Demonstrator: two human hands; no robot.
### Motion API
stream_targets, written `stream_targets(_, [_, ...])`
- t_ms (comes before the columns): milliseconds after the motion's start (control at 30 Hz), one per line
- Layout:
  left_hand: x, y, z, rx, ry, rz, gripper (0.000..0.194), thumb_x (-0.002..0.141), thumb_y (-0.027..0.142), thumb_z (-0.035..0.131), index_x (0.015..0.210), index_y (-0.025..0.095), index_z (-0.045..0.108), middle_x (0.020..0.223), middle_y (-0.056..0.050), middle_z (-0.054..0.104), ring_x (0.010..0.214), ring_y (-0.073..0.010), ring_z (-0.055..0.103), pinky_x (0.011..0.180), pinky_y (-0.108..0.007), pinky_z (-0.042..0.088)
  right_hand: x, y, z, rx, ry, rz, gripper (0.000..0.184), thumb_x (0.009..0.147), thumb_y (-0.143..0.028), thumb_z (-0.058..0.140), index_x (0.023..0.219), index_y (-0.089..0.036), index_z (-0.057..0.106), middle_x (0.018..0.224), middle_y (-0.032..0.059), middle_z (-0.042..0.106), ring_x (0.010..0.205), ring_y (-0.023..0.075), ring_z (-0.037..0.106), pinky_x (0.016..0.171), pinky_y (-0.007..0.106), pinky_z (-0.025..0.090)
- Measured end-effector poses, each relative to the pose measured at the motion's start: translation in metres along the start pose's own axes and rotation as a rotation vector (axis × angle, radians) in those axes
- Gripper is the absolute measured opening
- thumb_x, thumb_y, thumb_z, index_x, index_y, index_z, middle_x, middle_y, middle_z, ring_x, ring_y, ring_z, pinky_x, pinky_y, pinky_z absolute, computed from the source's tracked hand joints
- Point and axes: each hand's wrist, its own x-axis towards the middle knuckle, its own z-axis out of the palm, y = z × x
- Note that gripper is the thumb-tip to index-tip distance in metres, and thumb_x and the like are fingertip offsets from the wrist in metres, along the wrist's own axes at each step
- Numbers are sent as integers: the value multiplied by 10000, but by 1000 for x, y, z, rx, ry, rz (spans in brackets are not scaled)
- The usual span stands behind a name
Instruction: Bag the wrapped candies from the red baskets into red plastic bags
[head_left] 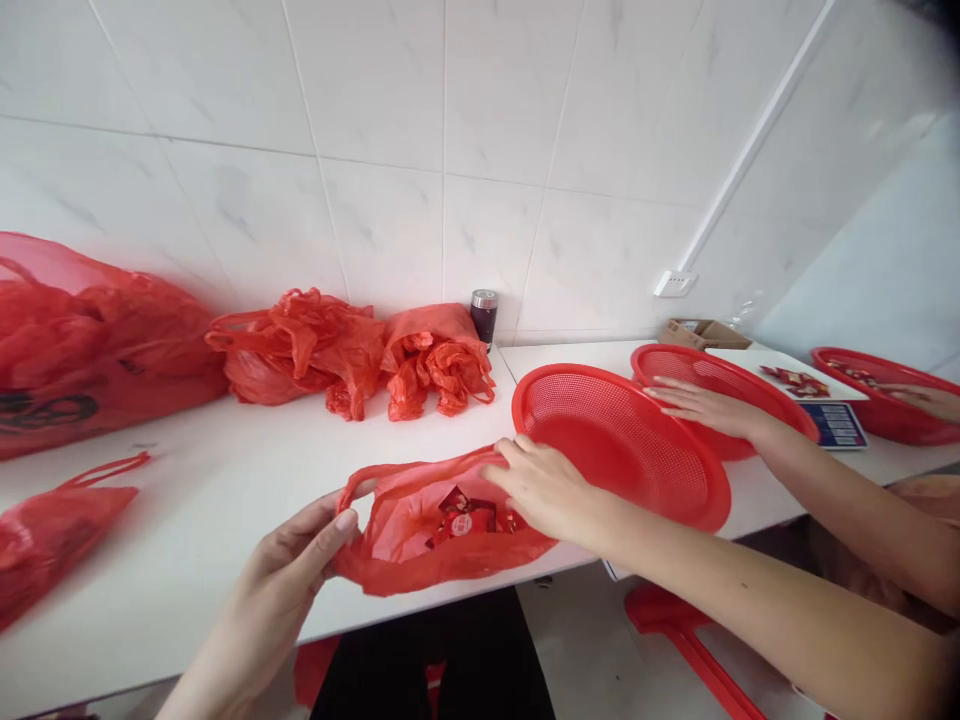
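Observation:
A red plastic bag (pixel 420 570) lies with its mouth spread wide at the table's front edge. Small red wrapped packets (pixel 465 520) show inside it. My left hand (pixel 311 550) pinches the bag's left handle loop between thumb and fingers. At the right side of the mouth, my right hand (pixel 544 490) has its fingers curled over the bag's far rim; some fingertips are hidden by the plastic. Just behind that hand stands a red mesh basket (pixel 600 440), with no packets visible in it.
A co-worker's hand (pixel 705 405) rests at a second red basket (pixel 757 395). Beyond are a scale (pixel 836 425) with packets and another person's hand (pixel 930 402) in a third basket. Red bags (pixel 300 345) line the wall near a dark tumbler (pixel 485 318). A tied bag (pixel 64 530) lies left.

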Motion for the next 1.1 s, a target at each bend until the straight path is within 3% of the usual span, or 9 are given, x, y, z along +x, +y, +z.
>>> stream_targets(133, [5, 21, -18, 27, 65, 104, 236, 692, 399, 768, 747, 189, 675, 664, 26, 626, 577, -105, 555, 555, -198, 496, -14, 21, -24, -168, -40, 55, 224, 766, -102, 600, 943, -189, 707, 1258, 159, 520, 1083, 343, 513, 835, 434, 426])
stream_targets(300, [13, 49, -25, 25, 76, 237, 275, 644, 430, 796, 693, 207, 643, 666, 29, 636, 566, -102, 547, 522, -182, 480, -23, 57, -78, 432, -329, 251, 357, 808, -167, 570, 1139, -294, 614, 820, 27, 654, 697, 185, 645, 579, 266, 464])
stream_targets(433, [10, 75, -13, 22, 116, 380, 296, 626, 451, 798, 687, 202, 649, 677, 13, 639, 605, -110, 544, 557, -187, 471, -12, 70, -116, 930, 19, 284, 284, 843, -284, 594, 1114, -224, 532, 723, -11, 612, 567, 112, 614, 491, 197, 465])
stream_targets(633, [3, 99, 17, -10, -27, 495, 140, 788, 308, 687, 750, 174, 667, 1166, -36, 648, 959, -164, 562, 816, -244, 461, 11, 59, -141, 1017, 195, 146, 196, 739, -163, 688, 898, -199, 580, 712, -13, 611, 558, 96, 588, 475, 190, 449])
stream_targets(700, [5, 102, 25, -67, -100, 449, 102, 805, 290, 671, 804, 189, 658, 1114, -35, 665, 977, -177, 575, 798, -253, 477, 16, 60, -145, 1009, 263, 117, 233, 713, -113, 689, 907, -202, 596, 692, -30, 594, 547, 82, 564, 483, 187, 434])
stream_targets(800, [12, 103, 34, -100, -178, 388, 197, 831, 296, 638, 1022, 245, 630, 998, -19, 666, 907, -169, 603, 762, -263, 503, 21, 61, -148, 952, 189, 66, 276, 696, -71, 669, 937, -196, 622, 690, -36, 583, 562, 78, 550, 501, 188, 432])
stream_targets(967, [26, 100, 55, 366, -371, 247, 616, 783, 353, 688, 1338, 363, 423, 800, 42, 597, 660, -122, 555, 632, -248, 493, 36, 29, -153, 1003, 209, -137, 271, 756, -118, 625, 1013, -199, 596, 787, -24, 594, 598, 78, 554, 519, 197, 451])
stream_targets(1033, [33, 96, 64, 574, -399, 234, 501, 751, 390, 704, 1214, 273, 555, 668, 48, 534, 553, -110, 481, 511, -220, 422, 44, 7, -152, 1049, 224, -253, 245, 782, -121, 601, 1011, -204, 582, 827, -23, 587, 605, 69, 551, 524, 195, 456])
stream_targets(1100, [40, 92, 69, 671, -379, 216, 297, 775, 456, 650, 914, 194, 657, 562, 54, 430, 478, -94, 387, 434, -217, 332, 52, -11, -146, 1096, 300, -316, 235, 814, -123, 564, 1031, -216, 561, 911, -14, 577, 656, 66, 556, 561, 200, 475])
